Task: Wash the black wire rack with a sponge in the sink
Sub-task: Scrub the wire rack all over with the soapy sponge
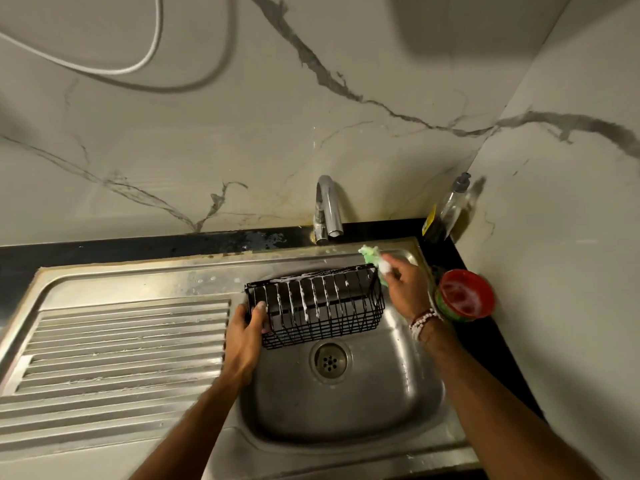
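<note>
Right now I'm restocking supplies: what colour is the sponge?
Green, with white foam on it, held in the right hand; sponge shows in the head view.

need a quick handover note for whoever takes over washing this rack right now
Left hand: grips the left end of the black wire rack, holding it over the sink basin.
Right hand: holds the soapy green sponge at the rack's far right corner.
Done: foam streaks on the top rim and several wires.
Left: scrub the remaining wires and rinse; the tap shows no water running.
Red soap bowl sits on the counter to the right.
</note>
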